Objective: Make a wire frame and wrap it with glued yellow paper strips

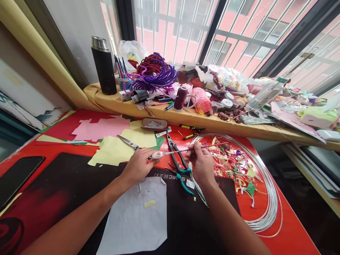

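Observation:
Closed round a small white, rounded, bottle-like piece (157,155), my left hand (140,163) is over the black mat (196,219). My right hand (201,159) pinches a thin dark brown stick (212,145) that slants up to the right. A pale, thin length runs from the stick toward the white piece; whether they touch I cannot tell. Scissors (128,141) lie beyond my left hand, their handles partly hidden. Between my hands, teal-handled pliers (183,179) rest on the mat. Below my left hand lies a white sheet (138,219) with a yellow scrap (149,204).
A coil of silvery wire (268,216) and coloured paper scraps (239,166) lie on the right. Yellow paper (108,150) and pink paper (103,128) lie at the back left. On the sill stand a black flask (103,67), purple cords (156,76) and a thread spool (181,98).

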`<state>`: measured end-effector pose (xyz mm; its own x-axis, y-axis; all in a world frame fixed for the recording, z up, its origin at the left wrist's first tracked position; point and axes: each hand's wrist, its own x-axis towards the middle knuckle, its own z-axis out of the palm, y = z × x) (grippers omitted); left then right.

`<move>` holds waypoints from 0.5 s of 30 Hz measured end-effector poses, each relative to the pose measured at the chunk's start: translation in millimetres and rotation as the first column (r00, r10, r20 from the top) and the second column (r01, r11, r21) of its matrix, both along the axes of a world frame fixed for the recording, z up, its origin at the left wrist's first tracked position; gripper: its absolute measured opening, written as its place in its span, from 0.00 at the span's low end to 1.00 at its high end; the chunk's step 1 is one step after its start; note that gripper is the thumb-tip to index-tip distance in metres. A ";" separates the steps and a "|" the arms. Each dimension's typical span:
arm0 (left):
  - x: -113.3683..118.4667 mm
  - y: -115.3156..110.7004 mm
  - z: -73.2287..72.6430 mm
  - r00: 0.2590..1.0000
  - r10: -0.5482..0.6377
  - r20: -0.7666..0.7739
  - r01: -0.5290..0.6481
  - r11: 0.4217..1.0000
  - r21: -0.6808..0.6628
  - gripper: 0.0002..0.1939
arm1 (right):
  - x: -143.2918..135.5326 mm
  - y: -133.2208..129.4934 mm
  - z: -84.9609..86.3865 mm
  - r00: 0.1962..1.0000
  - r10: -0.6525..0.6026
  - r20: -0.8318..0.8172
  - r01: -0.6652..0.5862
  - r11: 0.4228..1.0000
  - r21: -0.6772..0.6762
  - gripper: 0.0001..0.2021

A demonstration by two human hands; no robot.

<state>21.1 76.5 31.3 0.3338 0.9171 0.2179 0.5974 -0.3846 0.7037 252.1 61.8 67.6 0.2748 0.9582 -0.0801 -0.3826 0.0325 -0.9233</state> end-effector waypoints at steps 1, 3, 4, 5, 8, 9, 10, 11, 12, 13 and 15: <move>1.1 -0.5 0.3 1.000 -0.015 -0.009 0.015 1.000 0.004 0.11 | -2.3 -0.6 1.5 1.000 0.019 0.012 -0.019 1.000 0.004 0.20; 3.1 -1.8 2.5 0.999 -0.032 -0.015 0.032 0.999 0.012 0.12 | -6.9 -1.2 2.7 0.998 0.054 0.045 -0.054 0.998 0.007 0.20; 3.4 -2.4 4.0 0.999 -0.032 -0.010 0.032 0.999 0.012 0.12 | -8.6 -1.4 2.1 0.996 0.064 0.061 -0.064 0.998 0.006 0.21; 3.0 -2.9 5.6 1.000 -0.029 -0.003 0.029 1.000 0.008 0.12 | -9.5 -1.6 0.7 0.995 0.068 0.071 -0.069 0.998 0.005 0.21; -2.5 -1.5 8.1 0.999 0.017 0.028 -0.016 0.999 -0.035 0.12 | -6.5 -3.1 -7.0 0.997 0.040 0.064 -0.041 0.999 0.008 0.21; -4.9 0.2 7.8 0.998 0.046 0.037 -0.043 0.997 -0.058 0.13 | -3.9 -4.2 -9.8 0.998 0.026 0.054 -0.026 1.000 0.007 0.21; -7.0 2.4 7.0 0.996 0.078 0.045 -0.075 0.994 -0.081 0.15 | -1.0 -5.8 -12.1 0.999 0.012 0.043 -0.012 1.000 0.002 0.22; -8.3 5.4 5.8 0.993 0.111 0.047 -0.106 0.989 -0.103 0.16 | 2.2 -7.8 -13.8 1.000 -0.001 0.031 0.001 1.000 -0.009 0.22; -8.4 8.9 4.5 0.990 0.136 0.045 -0.129 0.984 -0.121 0.17 | 5.2 -10.4 -14.6 1.000 -0.012 0.022 0.012 1.000 -0.021 0.22; -6.9 12.9 3.2 0.989 0.146 0.038 -0.139 0.981 -0.136 0.17 | 7.9 -13.3 -14.7 1.000 -0.018 0.014 0.019 0.999 -0.034 0.22; 0.2 21.9 0.9 0.992 0.128 0.006 -0.126 0.979 -0.158 0.14 | 12.0 -19.8 -13.3 1.000 -0.028 0.004 0.028 0.998 -0.049 0.21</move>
<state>21.2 98.4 32.1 0.2101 0.9750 0.0724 0.6222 -0.1904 0.7594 264.2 42.0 54.4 0.3022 0.9449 -0.1258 -0.3790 -0.0020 -0.9254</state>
